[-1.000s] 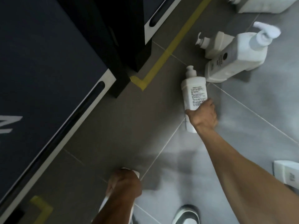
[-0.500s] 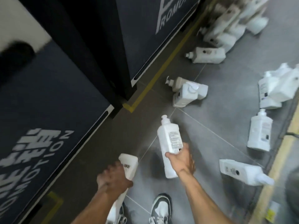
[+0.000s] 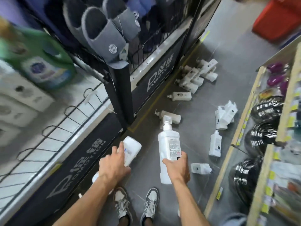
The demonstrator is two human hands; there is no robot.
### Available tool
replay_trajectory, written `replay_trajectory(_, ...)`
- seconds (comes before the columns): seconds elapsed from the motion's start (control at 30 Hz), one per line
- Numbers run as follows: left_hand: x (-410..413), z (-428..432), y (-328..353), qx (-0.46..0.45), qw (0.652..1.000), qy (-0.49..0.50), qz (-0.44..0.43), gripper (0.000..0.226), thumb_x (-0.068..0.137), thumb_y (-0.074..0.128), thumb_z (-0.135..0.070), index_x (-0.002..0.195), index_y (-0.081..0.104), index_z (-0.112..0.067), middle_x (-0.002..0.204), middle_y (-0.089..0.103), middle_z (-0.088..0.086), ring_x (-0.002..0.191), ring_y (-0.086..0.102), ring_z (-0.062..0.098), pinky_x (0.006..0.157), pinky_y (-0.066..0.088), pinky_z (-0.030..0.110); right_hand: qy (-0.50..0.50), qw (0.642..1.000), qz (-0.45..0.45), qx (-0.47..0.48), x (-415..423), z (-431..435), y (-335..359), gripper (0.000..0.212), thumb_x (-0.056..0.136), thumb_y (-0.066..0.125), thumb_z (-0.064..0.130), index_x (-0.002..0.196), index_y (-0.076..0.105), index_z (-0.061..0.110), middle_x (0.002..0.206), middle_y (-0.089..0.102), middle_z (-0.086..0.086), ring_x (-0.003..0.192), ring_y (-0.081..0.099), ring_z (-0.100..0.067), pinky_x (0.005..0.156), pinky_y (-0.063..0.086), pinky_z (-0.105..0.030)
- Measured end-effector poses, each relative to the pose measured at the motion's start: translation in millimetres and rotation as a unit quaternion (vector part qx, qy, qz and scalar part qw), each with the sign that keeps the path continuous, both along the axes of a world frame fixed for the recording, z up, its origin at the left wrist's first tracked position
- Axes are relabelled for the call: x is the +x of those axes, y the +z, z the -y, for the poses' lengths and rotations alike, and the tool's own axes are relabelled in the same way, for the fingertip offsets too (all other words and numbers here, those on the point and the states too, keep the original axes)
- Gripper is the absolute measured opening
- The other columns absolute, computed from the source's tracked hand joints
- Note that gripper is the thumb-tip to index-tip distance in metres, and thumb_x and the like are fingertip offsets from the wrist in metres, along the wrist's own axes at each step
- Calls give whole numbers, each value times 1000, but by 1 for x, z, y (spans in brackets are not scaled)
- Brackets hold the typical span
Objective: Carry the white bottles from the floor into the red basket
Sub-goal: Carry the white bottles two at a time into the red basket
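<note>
— Where are the bottles?
— The left hand (image 3: 114, 162) grips a white bottle (image 3: 132, 148), and the right hand (image 3: 177, 167) is clamped round a pump bottle (image 3: 169, 144), both centre frame. Loose bottles (image 3: 215, 144) litter the floor (image 3: 203, 111). The red basket (image 3: 276, 22) sits upper right.
— Risk?
— Treading on loose bottles underway; a stumble could drop both.

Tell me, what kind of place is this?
Most likely a shop aisle. Grey slippers hang on a wire rack, the display stand says PROMOTION, and the shelves on the right carry little yellow tags.
</note>
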State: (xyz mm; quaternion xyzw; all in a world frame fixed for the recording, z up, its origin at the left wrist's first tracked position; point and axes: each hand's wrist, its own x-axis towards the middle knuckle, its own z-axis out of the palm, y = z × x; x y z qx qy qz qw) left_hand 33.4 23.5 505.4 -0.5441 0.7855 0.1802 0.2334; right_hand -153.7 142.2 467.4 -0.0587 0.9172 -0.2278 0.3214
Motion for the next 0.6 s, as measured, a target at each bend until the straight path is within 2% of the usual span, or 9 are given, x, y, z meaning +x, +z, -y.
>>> replay_trajectory(0.17, 29, -11, 109, -33, 998, 17, -45, 107, 76, 73, -55, 155, 9, -23, 134, 46, 3, 99, 67, 30, 73, 54, 40, 10, 999, -15, -35, 23, -11, 116, 64, 63, 82, 38, 116, 45, 33, 111, 66, 5, 91, 64, -25, 79, 51, -34)
replay_trajectory(0.33, 65, -30, 174, -44, 994, 40, -92, 106, 74, 72, -56, 153, 8, -26, 131, 47, 3, 95, 67, 29, 73, 57, 42, 59, 996, -33, -56, 58, -25, 192, 61, 64, 81, 41, 113, 44, 36, 109, 65, 8, 91, 64, -20, 81, 53, -34)
replay_trajectory(0.43, 90, -46, 196, -64, 990, 42, -118, 106, 75, 71, -58, 155, 8, -28, 132, 47, 1, 94, 66, 28, 72, 56, 40, 111, 990, -66, -62, 84, -36, 222, 62, 64, 81, 43, 112, 43, 37, 110, 63, 10, 92, 61, -18, 80, 51, -33)
replay_trajectory(0.6, 131, -57, 220, -99, 983, 40, -151, 105, 74, 71, -59, 154, 9, -30, 132, 48, 2, 88, 65, 30, 70, 57, 42, 247, 959, -132, -48, 104, -33, 253, 70, 68, 82, 44, 126, 45, 31, 119, 60, 6, 101, 59, -21, 74, 37, -30)
